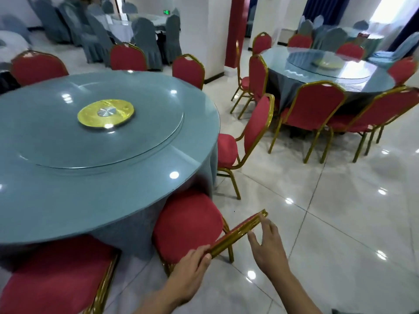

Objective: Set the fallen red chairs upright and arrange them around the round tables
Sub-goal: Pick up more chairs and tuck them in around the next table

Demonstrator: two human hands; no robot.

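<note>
Red chair (pixel 188 225) stands upright at lower centre, seat tucked under the near round table (pixel 68 189). Left hand (pixel 188 275) grips its gilt top rail; right hand (pixel 267 243) hovers beside it, fingers spread. No fallen chair visible; task judged nearly complete. Two red-chaired tables; six chairs at this one.

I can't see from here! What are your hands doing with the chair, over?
Left hand grips chair back; right hand open, touching it. Chair upright at round table. Nothing blocking.
</note>
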